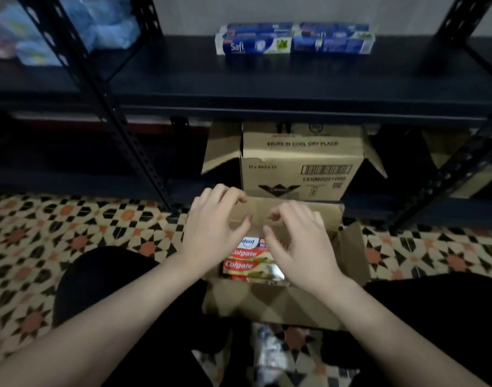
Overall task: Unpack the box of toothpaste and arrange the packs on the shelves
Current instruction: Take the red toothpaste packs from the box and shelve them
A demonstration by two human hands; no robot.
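Cardboard box point(270, 303): near, flaps spread for reach. Toothpaste packs point(247, 261) lie flat inside it. Left hand point(214, 233) and right hand point(297, 247) hover above, fingers loosely curled, grasping nothing. Shelf point(267, 79): far, holds blue packs point(295, 40) already placed.

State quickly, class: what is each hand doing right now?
Left hand: open, fingers loosely curled, holding nothing.
Right hand: open, fingers loosely curled, holding nothing.
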